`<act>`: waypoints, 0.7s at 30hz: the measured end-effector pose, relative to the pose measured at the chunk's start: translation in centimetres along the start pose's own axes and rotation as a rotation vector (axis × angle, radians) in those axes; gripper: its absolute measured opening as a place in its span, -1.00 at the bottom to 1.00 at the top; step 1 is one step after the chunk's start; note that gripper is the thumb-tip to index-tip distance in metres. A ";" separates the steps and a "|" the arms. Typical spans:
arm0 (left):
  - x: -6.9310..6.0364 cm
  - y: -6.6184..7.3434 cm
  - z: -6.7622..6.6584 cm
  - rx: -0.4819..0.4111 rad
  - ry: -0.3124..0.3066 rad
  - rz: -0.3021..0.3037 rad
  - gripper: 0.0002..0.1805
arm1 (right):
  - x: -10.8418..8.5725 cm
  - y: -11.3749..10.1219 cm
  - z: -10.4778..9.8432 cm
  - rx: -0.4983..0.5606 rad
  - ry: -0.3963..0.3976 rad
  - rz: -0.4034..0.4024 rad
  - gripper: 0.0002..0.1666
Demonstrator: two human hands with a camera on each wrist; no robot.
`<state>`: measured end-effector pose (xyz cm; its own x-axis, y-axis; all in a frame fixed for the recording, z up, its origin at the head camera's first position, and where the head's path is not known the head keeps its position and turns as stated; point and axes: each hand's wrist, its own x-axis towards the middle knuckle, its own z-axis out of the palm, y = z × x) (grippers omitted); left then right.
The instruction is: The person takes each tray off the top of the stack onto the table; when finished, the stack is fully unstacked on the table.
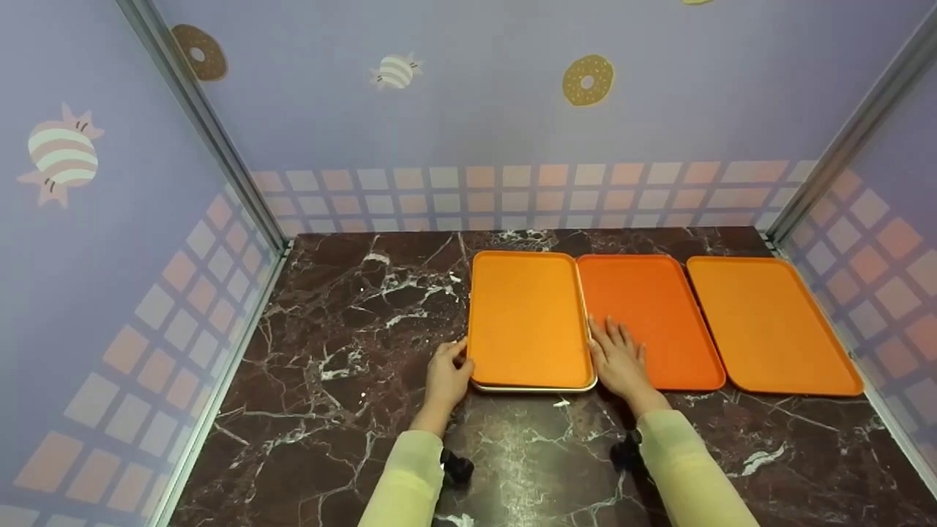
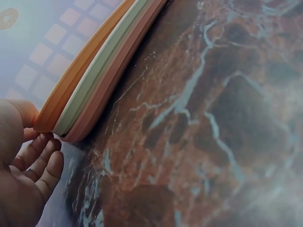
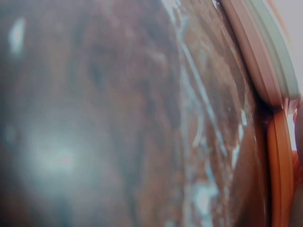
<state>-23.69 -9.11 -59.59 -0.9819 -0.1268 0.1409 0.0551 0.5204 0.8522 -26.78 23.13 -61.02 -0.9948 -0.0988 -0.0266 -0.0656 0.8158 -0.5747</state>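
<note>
A stack of trays lies in the middle: a yellow-orange tray (image 1: pixel 528 318) on top, a pale green tray (image 2: pixel 90 75) beneath it and a pink tray (image 2: pixel 109 78) at the bottom. At the stack's near left corner my left hand (image 1: pixel 446 377) pinches the yellow-orange tray's edge, with its thumb and curled fingers visible in the left wrist view. My right hand (image 1: pixel 618 362) lies with straight, spread fingers over the left part of a red-orange tray (image 1: pixel 659 322), its fingertips beside the stack's right edge. Most of this hand is outside the right wrist view.
Another orange tray (image 1: pixel 776 326) lies at the far right, close to the right wall. All trays rest on a dark marbled table (image 1: pixel 351 329). Purple patterned walls (image 1: pixel 483 110) enclose the back and both sides.
</note>
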 end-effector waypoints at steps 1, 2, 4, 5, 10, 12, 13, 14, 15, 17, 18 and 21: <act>0.0 0.0 -0.1 -0.003 0.000 -0.007 -0.50 | 0.0 0.0 0.0 -0.001 0.000 0.000 -0.36; 0.1 0.0 -0.2 -0.007 0.001 -0.015 -0.51 | 0.0 0.0 0.0 -0.002 0.001 0.000 -0.36; 0.2 0.0 -0.4 -0.014 0.005 -0.033 -0.51 | 0.1 0.0 0.1 -0.005 0.004 -0.001 -0.35; 0.2 0.1 -0.6 -0.014 0.005 -0.041 -0.51 | 0.1 0.0 0.1 -0.006 0.004 -0.001 -0.35; 0.4 0.3 -1.5 -0.032 -0.016 -0.109 -0.51 | 0.2 0.0 0.0 -0.009 -0.014 0.007 -0.34; 0.4 0.1 -1.8 -0.076 -0.026 -0.140 -0.51 | 0.2 0.0 0.0 -0.008 -0.021 0.009 -0.34; 0.4 0.0 -2.0 -0.108 -0.030 -0.154 -0.51 | 0.2 0.0 0.0 -0.009 -0.027 0.012 -0.33; 0.4 -0.1 -2.1 -0.147 -0.037 -0.167 -0.50 | 0.2 0.0 0.0 -0.012 -0.030 0.014 -0.33; 0.4 -0.2 -2.3 -0.188 -0.045 -0.179 -0.50 | 0.2 0.0 0.0 -0.014 -0.032 0.016 -0.33; 0.3 -0.5 -2.5 -0.270 -0.065 -0.203 -0.49 | 0.2 0.1 0.0 -0.016 -0.035 0.021 -0.33; 0.3 -0.6 -2.6 -0.313 -0.075 -0.218 -0.49 | 0.2 0.1 0.0 -0.018 -0.037 0.021 -0.33; 0.2 -1.0 -2.8 -0.433 -0.106 -0.273 -0.47 | 0.1 0.1 0.0 -0.014 -0.038 0.021 -0.33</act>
<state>-23.43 -12.06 -59.00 -0.9826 -0.1111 -0.1487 -0.1580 0.0806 0.9841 -26.92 23.18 -61.03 -0.9923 -0.1024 -0.0698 -0.0457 0.8260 -0.5618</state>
